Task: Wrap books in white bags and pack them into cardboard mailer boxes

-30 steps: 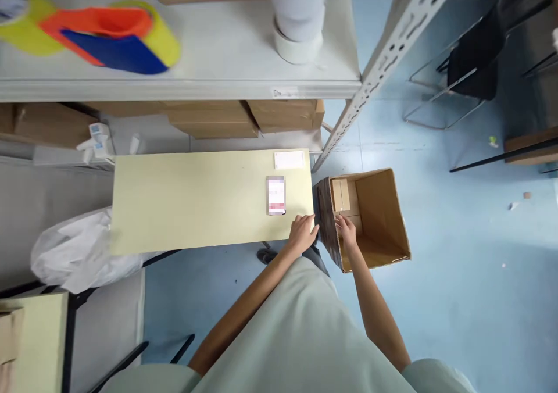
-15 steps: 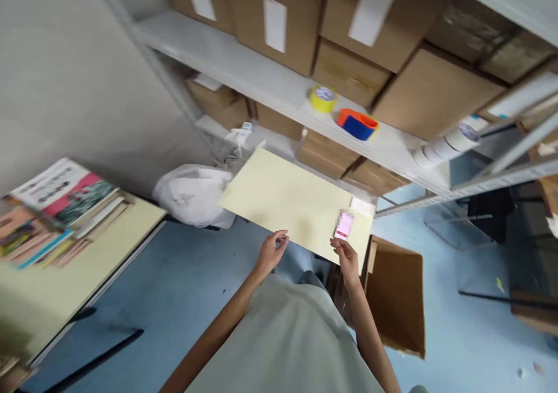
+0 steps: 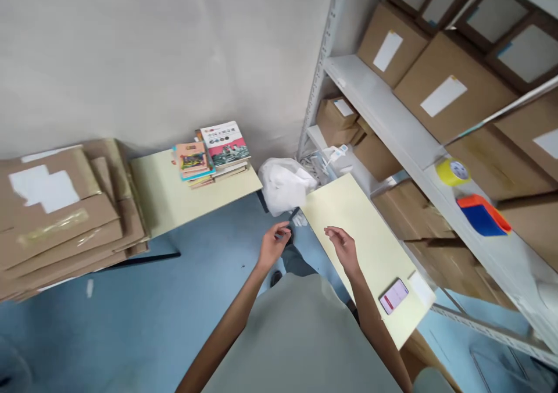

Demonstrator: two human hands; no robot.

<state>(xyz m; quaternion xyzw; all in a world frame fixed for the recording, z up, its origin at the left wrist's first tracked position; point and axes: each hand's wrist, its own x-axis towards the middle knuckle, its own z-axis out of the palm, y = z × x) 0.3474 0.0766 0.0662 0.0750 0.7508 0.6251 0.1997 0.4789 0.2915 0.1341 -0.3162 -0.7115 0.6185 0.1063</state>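
Observation:
My left hand is held in the air over the blue floor, its fingers loosely curved and the thumb a little apart from them. Nothing shows in it. My right hand hovers by the near edge of a pale yellow table, fingers bent, thumb slightly apart, also with nothing in it. On that table, beyond my right forearm, lies a phone with a lit pinkish screen. A white sheet or card is next to it. Neither hand touches the table or the phone.
Flattened cardboard boxes lie piled at the left. Stacked books rest on another pale table. A white plastic bag sits between the tables. Shelving holds cartons, yellow tape and an orange-and-blue item.
My view has swung left, bringing the book table and cardboard pile into sight. My right hand is now away from the phone, which stays on the table. Both hands remain raised.

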